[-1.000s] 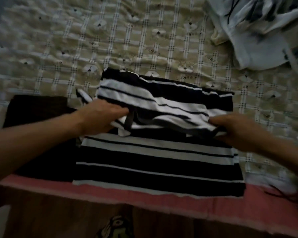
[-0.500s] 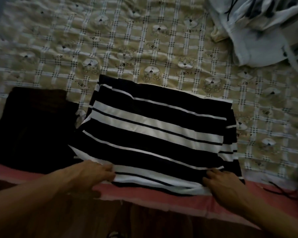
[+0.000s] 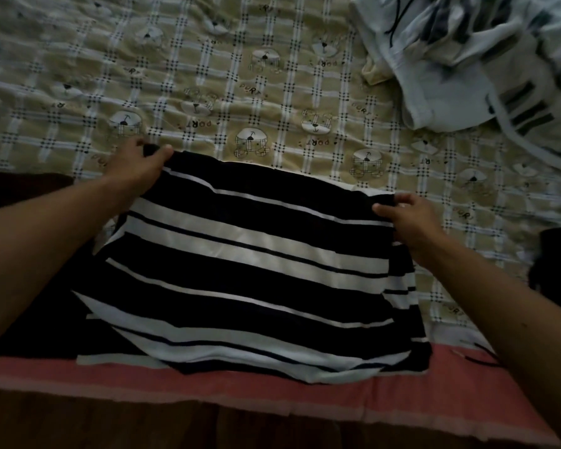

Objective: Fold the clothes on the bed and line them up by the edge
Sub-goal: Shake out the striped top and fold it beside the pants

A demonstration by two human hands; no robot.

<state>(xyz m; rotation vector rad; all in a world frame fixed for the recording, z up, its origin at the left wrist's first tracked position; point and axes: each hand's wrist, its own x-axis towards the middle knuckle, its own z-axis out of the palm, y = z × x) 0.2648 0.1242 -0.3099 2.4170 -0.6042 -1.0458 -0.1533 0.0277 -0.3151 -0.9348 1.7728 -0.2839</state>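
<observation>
Striped top (image 3: 256, 280) lies, in the head view, folded at the bed's near edge, beside a dark folded piece (image 3: 23, 189). The left hand (image 3: 136, 166) and right hand (image 3: 408, 218) each pinch a far corner. The step looks like squaring the fold; next, both corners should move evenly together.

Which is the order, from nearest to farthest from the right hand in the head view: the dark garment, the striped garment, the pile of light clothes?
1. The striped garment: the right hand grips its far right corner.
2. The pile of light clothes: farther back, at the upper right.
3. The dark garment: at the far left, beyond the striped one.
</observation>
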